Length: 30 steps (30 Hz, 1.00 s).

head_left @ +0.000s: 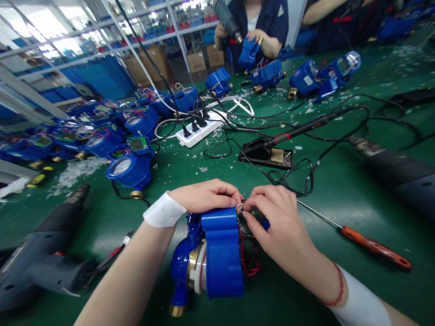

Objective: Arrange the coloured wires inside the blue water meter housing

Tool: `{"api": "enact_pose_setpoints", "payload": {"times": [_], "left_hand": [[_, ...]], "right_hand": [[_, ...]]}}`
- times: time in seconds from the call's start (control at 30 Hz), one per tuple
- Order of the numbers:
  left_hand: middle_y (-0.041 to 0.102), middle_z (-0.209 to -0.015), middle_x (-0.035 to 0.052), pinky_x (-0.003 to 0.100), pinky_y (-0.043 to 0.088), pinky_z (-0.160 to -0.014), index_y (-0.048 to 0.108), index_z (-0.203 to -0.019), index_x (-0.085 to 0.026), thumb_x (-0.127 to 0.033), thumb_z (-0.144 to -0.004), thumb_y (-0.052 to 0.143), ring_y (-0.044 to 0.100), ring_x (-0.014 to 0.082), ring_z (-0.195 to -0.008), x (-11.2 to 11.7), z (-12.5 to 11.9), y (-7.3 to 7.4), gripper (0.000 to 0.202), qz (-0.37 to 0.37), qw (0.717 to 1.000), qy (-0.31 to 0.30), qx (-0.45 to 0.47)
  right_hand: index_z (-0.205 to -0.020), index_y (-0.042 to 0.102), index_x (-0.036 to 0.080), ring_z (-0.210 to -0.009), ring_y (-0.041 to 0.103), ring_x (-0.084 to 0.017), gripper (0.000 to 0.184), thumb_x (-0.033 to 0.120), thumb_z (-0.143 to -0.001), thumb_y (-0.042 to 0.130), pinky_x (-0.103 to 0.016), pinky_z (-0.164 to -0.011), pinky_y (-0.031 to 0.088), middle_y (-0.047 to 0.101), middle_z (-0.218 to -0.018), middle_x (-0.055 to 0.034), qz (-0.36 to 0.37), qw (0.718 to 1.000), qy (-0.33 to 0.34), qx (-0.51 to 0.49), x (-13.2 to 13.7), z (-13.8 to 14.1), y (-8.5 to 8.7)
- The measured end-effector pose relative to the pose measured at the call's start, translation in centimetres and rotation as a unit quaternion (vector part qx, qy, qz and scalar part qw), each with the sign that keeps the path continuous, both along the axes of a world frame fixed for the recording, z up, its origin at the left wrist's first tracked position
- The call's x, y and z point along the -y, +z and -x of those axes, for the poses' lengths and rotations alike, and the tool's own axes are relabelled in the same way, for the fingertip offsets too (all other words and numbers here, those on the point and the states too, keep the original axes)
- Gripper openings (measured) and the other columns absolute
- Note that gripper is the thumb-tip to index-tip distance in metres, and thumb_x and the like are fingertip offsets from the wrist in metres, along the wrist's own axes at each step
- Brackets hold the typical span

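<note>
While hands (pixel 238 208) pinch wires (pixel 249 260), screwdriver (pixel 370 246) beside

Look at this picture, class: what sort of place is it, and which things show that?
Probably a factory assembly bench for water meters. Many blue meters crowd the green table, a soldering iron sits on its stand, and both hands, left hand and right hand, work wires on one meter.

A green table (pixel 340 199) carries a blue meter (pixel 210 258) at the near edge, a screwdriver (pixel 370 246) to its right, a heat gun (pixel 41 258) to its left, a power strip (pixel 200 129), a soldering iron (pixel 299 131) on its stand (pixel 265 154), and more meters (pixel 102 136) grouped at far left.
</note>
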State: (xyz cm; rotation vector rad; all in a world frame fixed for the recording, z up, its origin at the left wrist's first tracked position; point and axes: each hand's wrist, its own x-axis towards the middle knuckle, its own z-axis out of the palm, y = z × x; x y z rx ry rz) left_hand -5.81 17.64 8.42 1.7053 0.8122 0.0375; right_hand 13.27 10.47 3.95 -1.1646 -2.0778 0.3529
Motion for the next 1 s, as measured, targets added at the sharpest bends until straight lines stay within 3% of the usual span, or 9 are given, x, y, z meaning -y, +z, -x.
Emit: {"api": "enact_pose_setpoints", "payload": {"times": [0.1, 0.27, 0.4, 0.47, 0.53, 0.63, 0.73, 0.87, 1.0], "left_hand": [[0.066, -0.089, 0.0016, 0.029, 0.045, -0.085, 0.063, -0.081, -0.017, -0.026, -0.085, 0.048, 0.059, 0.017, -0.088, 0.1, -0.1, -0.1, 0.018, 0.003, 1.0, 0.002, 0.001], [0.068, -0.09, 0.0011, 0.028, 0.048, -0.083, 0.065, -0.08, -0.017, -0.027, -0.084, 0.049, 0.061, 0.0172, -0.086, -0.1, -0.2, 0.0, 0.019, -0.014, 1.0, 0.005, -0.006], [0.067, -0.101, 0.0034, 0.032, 0.046, -0.089, 0.063, -0.098, -0.018, -0.024, -0.083, 0.051, 0.06, 0.0199, -0.096, 1.1, -0.3, 0.7, 0.02, -0.102, 0.991, 0.079, -0.026], [0.063, -0.109, 0.0052, 0.037, 0.041, -0.096, 0.059, -0.096, -0.019, -0.023, -0.083, 0.051, 0.056, 0.0226, -0.106, 2.8, -0.6, 1.0, 0.016, -0.194, 0.967, 0.163, -0.039], [0.063, -0.115, 0.0056, 0.041, 0.038, -0.101, 0.056, -0.082, -0.022, -0.022, -0.083, 0.05, 0.053, 0.025, -0.115, 5.1, -1.1, 1.2, 0.006, -0.304, 0.92, 0.241, -0.06], [0.061, -0.121, 0.0067, 0.058, 0.024, -0.11, 0.059, -0.076, -0.024, -0.021, -0.084, 0.052, 0.048, 0.0292, -0.122, 8.4, -2.4, 0.8, 0.011, -0.397, 0.86, 0.299, -0.114], [0.059, -0.129, 0.0057, 0.072, 0.013, -0.107, 0.063, -0.077, -0.027, -0.02, -0.082, 0.059, 0.045, 0.0339, -0.124, 10.2, -3.9, 0.0, 0.009, -0.443, 0.816, 0.329, -0.17], [0.056, -0.135, 0.0065, 0.079, 0.006, -0.102, 0.065, -0.076, -0.026, -0.02, -0.081, 0.065, 0.04, 0.0368, -0.128, 10.4, -5.5, -0.9, 0.008, -0.47, 0.793, 0.314, -0.228], [0.057, -0.136, 0.0061, 0.08, 0.005, -0.101, 0.065, -0.073, -0.024, -0.017, -0.084, 0.062, 0.04, 0.0353, -0.129, 10.0, -6.0, -1.1, 0.013, -0.442, 0.808, 0.317, -0.228]], "right_hand": [[-0.085, 0.056, 0.021, -0.091, 0.048, -0.023, 0.004, 0.019, -0.088, 0.054, -0.04, -0.082, 0.031, 0.055, -0.094, -0.0045, 0.03, 0.999, -0.01, -0.01, -0.6, -0.3, -0.3], [-0.077, 0.06, 0.021, -0.091, 0.05, -0.022, 0.01, 0.026, -0.085, 0.058, -0.038, -0.08, 0.036, 0.057, -0.09, -0.0037, 0.142, 0.985, 0.034, -0.096, -1.4, -1.2, -0.3], [-0.072, 0.06, 0.019, -0.087, 0.053, -0.018, 0.013, 0.028, -0.082, 0.059, -0.033, -0.079, 0.038, 0.057, -0.086, -0.0024, 0.224, 0.957, 0.059, -0.176, -1.9, -1.6, 0.0], [-0.07, 0.06, 0.019, -0.084, 0.053, -0.017, 0.016, 0.03, -0.081, 0.06, -0.032, -0.079, 0.039, 0.057, -0.084, -0.0024, 0.26, 0.94, 0.08, -0.204, -2.2, -1.9, 0.0], [-0.07, 0.059, 0.018, -0.083, 0.053, -0.017, 0.016, 0.03, -0.08, 0.061, -0.031, -0.079, 0.039, 0.057, -0.084, -0.0024, 0.293, 0.922, 0.098, -0.234, -2.4, -2.1, 0.0], [-0.068, 0.059, 0.018, -0.083, 0.053, -0.016, 0.015, 0.029, -0.077, 0.063, -0.03, -0.081, 0.039, 0.056, -0.085, -0.0018, 0.331, 0.895, 0.116, -0.277, -2.4, -2.3, -0.1], [-0.068, 0.059, 0.017, -0.087, 0.053, -0.017, 0.015, 0.029, -0.076, 0.064, -0.03, -0.083, 0.039, 0.055, -0.088, -0.0018, 0.367, 0.875, 0.124, -0.292, -2.3, -2.4, 0.1], [-0.068, 0.058, 0.017, -0.088, 0.052, -0.017, 0.015, 0.03, -0.074, 0.065, -0.03, -0.083, 0.038, 0.054, -0.091, -0.0021, 0.414, 0.843, 0.143, -0.313, -2.2, -2.6, 0.4], [-0.069, 0.061, 0.017, -0.086, 0.052, -0.015, 0.014, 0.029, -0.075, 0.065, -0.029, -0.082, 0.038, 0.054, -0.091, -0.0016, 0.418, 0.833, 0.159, -0.326, -2.3, -2.7, 0.2]]}}
